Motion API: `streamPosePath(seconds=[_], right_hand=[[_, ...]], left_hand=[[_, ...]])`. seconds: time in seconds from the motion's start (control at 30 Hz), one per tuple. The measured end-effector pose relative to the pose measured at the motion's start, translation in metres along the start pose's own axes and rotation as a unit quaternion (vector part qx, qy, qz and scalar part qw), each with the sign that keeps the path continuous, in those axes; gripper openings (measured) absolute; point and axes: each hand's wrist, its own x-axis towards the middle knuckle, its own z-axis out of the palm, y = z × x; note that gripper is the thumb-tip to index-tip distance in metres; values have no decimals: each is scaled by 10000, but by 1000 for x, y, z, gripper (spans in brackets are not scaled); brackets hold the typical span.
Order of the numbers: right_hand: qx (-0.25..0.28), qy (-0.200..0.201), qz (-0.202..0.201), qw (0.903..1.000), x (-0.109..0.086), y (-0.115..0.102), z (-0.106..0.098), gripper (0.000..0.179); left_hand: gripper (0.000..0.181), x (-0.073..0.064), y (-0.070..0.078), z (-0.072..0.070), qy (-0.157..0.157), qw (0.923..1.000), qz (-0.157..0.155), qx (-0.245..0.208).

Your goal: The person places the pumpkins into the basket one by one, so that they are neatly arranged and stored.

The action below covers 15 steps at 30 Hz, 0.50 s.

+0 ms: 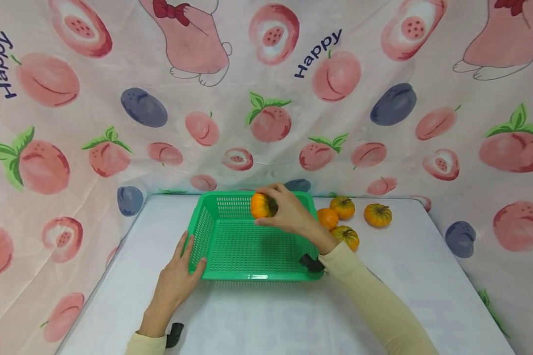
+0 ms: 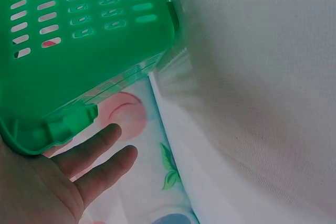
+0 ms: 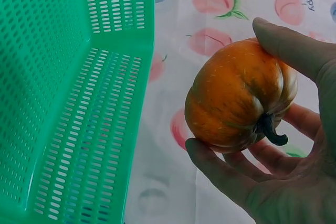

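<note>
In the head view, a green plastic basket point(image 1: 262, 277) with slotted walls stands on the table, and nothing lies on the part of its floor that shows. My left hand point(image 1: 177, 276) rests on its left rim near the front corner. The left wrist view has the fingers point(image 2: 100, 153) of that hand stretched out straight past the basket's edge point(image 2: 89, 85). Over the basket, my right hand point(image 1: 288, 209) holds a small orange pumpkin point(image 1: 261, 205). Thumb and fingers curve round this pumpkin point(image 3: 236, 98) in the right wrist view, its dark stem toward the palm.
Right of the basket sit several more small pumpkins: an orange one point(image 1: 327, 218), a striped one point(image 1: 347, 237) and one farther right point(image 1: 378, 215) among them. White cloth covers the table point(image 1: 266, 320). A fruit-print curtain point(image 1: 231, 123) hangs behind it and along the sides.
</note>
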Motion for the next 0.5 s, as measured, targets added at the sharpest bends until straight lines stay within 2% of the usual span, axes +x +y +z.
streamPosePath(seconds=[0.5], right_hand=[[128, -310, 160, 9993, 20, -2, 21, 82]], left_hand=[[73, 1, 1, -2, -15, 10000, -5, 30]])
